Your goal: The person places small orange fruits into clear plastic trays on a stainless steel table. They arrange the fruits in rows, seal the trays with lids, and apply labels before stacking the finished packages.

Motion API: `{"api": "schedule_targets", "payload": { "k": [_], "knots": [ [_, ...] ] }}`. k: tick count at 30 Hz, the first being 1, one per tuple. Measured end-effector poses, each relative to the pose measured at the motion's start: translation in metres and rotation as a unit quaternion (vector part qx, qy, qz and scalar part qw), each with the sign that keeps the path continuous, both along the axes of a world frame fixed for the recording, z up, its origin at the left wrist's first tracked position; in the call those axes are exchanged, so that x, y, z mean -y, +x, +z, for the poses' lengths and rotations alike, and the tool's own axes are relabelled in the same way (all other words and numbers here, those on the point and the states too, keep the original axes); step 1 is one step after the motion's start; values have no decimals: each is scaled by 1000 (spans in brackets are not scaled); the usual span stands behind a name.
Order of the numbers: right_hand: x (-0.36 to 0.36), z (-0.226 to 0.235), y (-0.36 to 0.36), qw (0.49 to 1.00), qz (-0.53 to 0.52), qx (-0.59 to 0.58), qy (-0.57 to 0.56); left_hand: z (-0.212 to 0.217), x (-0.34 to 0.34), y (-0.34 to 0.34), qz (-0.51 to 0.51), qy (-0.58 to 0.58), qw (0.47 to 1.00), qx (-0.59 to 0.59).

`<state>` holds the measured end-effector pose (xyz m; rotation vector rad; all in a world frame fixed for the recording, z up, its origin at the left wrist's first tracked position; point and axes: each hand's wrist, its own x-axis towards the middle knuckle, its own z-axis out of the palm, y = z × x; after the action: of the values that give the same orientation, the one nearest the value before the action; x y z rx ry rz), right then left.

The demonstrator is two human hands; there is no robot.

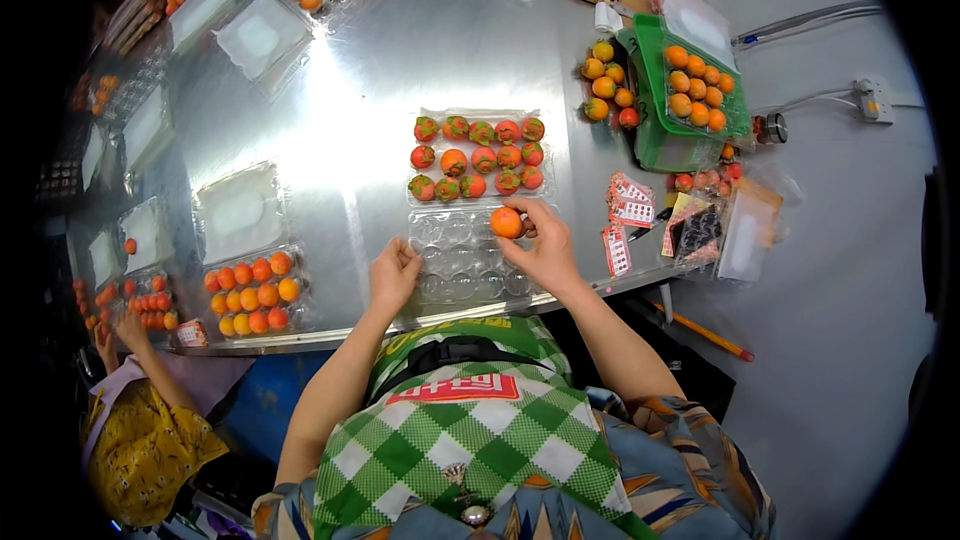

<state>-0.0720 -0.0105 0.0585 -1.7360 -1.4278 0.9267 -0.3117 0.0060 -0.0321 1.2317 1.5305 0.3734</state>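
My right hand (545, 248) is closed round an orange persimmon (506, 223), holding it over the upper right part of a clear plastic tray (455, 258) with round hollows. At the left edge of that part my left hand (395, 275) is closed, its fingertips pinching the rim. Joined to it or right behind it, a clear tray half (411, 195) bears rows of orange-red persimmons (483, 159), many with their green leafy caps facing up. Whether the two halves are hinged together is hard to tell.
On the right, a green crate (655, 145) carries a tray of persimmons (698, 88), with loose persimmons (603, 87) beside it. Printed cards (630, 202) lie nearer. To my left sits another filled tray (252, 295). A co-worker in yellow (150, 450) handles fruit farther left.
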Motion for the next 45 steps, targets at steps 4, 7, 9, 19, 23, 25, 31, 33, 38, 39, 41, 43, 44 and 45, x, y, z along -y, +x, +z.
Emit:
{"api": "schedule_targets", "payload": {
  "k": [4,7,9,19,23,25,31,33,38,39,41,43,44,45],
  "knots": [
    [-4,19,-16,994,53,-92,-6,4,13,-19,-4,-19,1000,-14],
    [-2,37,-33,984,103,-145,-9,26,18,-23,-30,153,985,-70],
    [-1,50,-40,977,139,-164,-9,72,14,-18,-18,107,994,-33],
    [7,69,-69,922,157,-351,-42,155,24,1,17,241,935,258],
    [6,78,-70,908,143,-387,-76,163,24,1,2,282,939,199],
    [6,78,-71,915,145,-368,-75,165,24,1,-15,298,938,178],
    [5,73,-71,886,145,-430,-98,167,24,2,-35,317,936,152],
    [2,73,-69,844,133,-504,-125,168,22,5,-18,315,937,148],
    [-1,74,-64,847,119,-491,-166,162,22,5,-14,303,939,163],
    [-1,73,-63,849,117,-486,-171,162,21,7,-14,301,939,167],
    [3,69,-65,862,129,-469,-142,160,21,8,-18,308,938,157],
    [8,63,-70,880,126,-443,-119,156,20,8,-32,316,939,133],
    [9,57,-68,883,127,-432,-135,153,20,8,-45,317,940,114],
    [11,50,-67,884,129,-422,-155,148,20,6,-57,316,942,93]
  ]
}}
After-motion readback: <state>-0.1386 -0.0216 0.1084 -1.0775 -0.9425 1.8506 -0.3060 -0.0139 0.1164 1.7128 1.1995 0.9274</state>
